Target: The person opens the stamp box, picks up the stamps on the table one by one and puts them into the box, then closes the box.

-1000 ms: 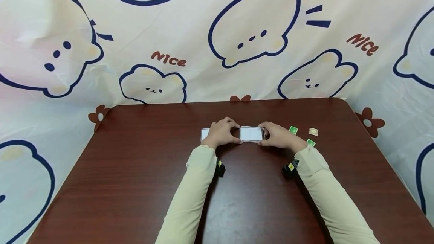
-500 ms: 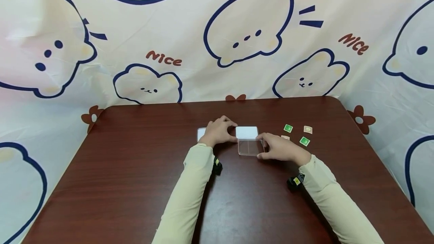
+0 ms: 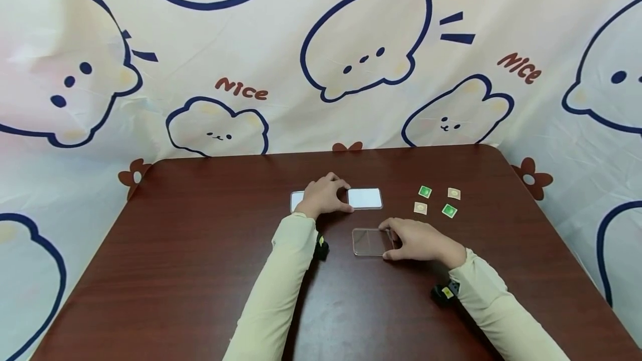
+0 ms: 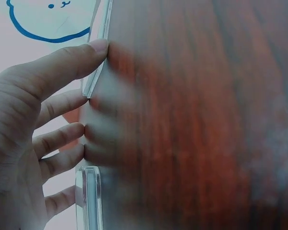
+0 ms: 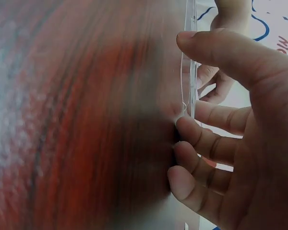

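Note:
My left hand (image 3: 322, 196) holds the left end of a flat white rectangular box (image 3: 365, 198) on the table, thumb at its near edge and index finger toward its far side. In the left wrist view the thumb and a finger touch the box's clear rim (image 4: 93, 81). Nearer to me, my right hand (image 3: 426, 241) grips the right end of a clear plastic lid (image 3: 368, 243) between thumb and fingers. The right wrist view shows the lid's thin edge (image 5: 193, 72) beside the thumb. A second white box (image 3: 296, 199) is partly hidden behind my left hand.
Several small square cards lie right of the white box, some green (image 3: 449, 211), some cream (image 3: 420, 208). All stand on a brown wooden table (image 3: 200, 272). A printed cloth (image 3: 291, 121) hangs behind its far edge.
My right hand has lifted the clear lid off the white box and drawn it toward me. The left hand stays at the box. All the small cards are now uncovered.

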Demonstrator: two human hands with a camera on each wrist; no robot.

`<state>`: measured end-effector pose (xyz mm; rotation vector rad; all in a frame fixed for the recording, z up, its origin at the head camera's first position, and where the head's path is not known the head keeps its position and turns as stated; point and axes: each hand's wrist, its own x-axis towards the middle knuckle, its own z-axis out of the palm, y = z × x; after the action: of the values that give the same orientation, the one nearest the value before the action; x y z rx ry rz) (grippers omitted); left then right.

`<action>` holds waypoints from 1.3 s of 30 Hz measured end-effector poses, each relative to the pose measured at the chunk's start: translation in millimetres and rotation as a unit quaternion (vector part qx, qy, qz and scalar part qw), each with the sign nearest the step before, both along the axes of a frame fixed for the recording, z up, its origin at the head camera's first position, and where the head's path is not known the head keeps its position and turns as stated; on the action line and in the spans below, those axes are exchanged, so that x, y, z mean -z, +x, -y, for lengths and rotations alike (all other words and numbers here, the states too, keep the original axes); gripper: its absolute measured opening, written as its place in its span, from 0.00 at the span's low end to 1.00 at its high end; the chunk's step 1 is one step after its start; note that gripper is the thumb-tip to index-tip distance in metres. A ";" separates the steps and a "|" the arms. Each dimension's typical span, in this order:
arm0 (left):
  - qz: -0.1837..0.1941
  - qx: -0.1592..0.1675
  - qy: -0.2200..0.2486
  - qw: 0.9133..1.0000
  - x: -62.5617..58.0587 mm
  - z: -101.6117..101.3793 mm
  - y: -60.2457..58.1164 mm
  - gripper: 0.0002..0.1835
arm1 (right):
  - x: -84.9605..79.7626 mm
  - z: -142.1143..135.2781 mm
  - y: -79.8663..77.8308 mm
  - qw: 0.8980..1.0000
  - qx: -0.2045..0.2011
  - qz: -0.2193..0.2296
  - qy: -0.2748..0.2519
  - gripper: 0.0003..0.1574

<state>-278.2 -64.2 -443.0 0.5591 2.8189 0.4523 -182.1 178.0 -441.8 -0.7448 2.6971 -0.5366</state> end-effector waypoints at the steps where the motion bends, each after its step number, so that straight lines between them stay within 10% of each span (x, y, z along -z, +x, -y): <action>1: 0.000 -0.001 0.000 1.000 -0.4 -0.1 0.2 0.32 | 0.7 0.5 0.8 1.000 -0.001 -0.002 0.004 0.34; 27: 0.014 0.001 0.011 1.000 3.0 2.5 -2.5 0.35 | 4.6 6.0 11.3 0.997 0.010 -0.062 0.053 0.42; 39: 0.068 0.004 0.110 0.992 -9.5 34.8 -0.7 0.31 | -7.8 -7.8 12.9 0.999 0.019 0.005 -0.045 0.40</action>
<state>-278.9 -99.0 -433.5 0.5571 2.6530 0.7759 -169.2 185.8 -434.0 -0.7132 2.6971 -0.6718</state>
